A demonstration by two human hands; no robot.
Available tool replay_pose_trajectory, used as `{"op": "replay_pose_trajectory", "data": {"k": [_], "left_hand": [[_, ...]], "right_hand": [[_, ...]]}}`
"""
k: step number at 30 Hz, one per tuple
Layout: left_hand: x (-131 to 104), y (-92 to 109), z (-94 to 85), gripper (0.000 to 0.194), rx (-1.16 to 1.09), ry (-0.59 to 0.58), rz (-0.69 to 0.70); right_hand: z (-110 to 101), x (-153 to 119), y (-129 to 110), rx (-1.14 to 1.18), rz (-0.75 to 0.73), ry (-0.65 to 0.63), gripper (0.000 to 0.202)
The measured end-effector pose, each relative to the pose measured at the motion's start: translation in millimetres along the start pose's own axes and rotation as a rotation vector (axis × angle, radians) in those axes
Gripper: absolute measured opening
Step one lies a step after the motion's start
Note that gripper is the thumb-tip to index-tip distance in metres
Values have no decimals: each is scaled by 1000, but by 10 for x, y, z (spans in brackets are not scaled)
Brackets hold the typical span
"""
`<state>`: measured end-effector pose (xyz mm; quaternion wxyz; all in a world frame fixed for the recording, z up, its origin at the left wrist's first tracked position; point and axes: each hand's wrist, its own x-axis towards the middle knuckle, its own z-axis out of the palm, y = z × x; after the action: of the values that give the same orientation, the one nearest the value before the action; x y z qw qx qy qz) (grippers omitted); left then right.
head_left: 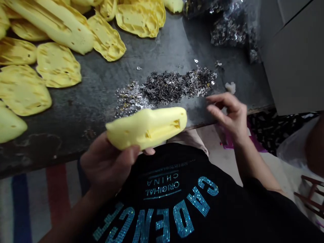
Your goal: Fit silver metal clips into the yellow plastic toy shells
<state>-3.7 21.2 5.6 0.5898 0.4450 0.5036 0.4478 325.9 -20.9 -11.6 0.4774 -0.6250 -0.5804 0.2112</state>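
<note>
My left hand [111,162] is closed round a pale yellow moulded plastic shell [149,128]. The shell is held tilted just above the table's near edge, with slots and small holes on the side facing me. To the right, my right hand [227,114] is raised near the end of a pile of small metal clips [174,86]. Its thumb and index finger are bent towards each other, a narrow gap between the tips. No part shows between them. Silvery and darker pieces make up the pile behind the held shell.
Several more yellow shells [59,64] lie spread and stacked at the left and back of the dark table [83,118]. Clear plastic bags of metal clips [227,32] stand at the back right. A small whitish lump [230,87] lies beyond my right hand.
</note>
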Motion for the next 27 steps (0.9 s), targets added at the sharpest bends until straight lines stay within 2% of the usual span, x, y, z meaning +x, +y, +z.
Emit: {"op": "replay_pose_trajectory", "data": {"k": [1,2,5,9,13,18,24,27], "left_hand": [[5,27,59,25,-65,55,-64],[15,44,110,23,-114,81,-86],[54,53,185,21,-175,62,-188],[65,30,151,22,-178,27,-269],[81,6,145,18,-196,30,-295],[115,-25,154,19,-220,-28,-321],[99,-109,108,19,-253,-87,-309],[97,-150,108,18,-278,-97,-284]], "right_hand": [[-96,90,133,-179,-51,85,9],[-156,168,261,-302,-75,91,8],[-162,304,532,-508,-125,2,14],[-94,261,590,-621,-181,-91,15],[-192,77,503,-635,-220,-100,20],[-299,1,432,-441,-113,-7,16],[-362,279,559,-384,-123,-192,14],[-336,307,532,-356,-138,-232,9]]}}
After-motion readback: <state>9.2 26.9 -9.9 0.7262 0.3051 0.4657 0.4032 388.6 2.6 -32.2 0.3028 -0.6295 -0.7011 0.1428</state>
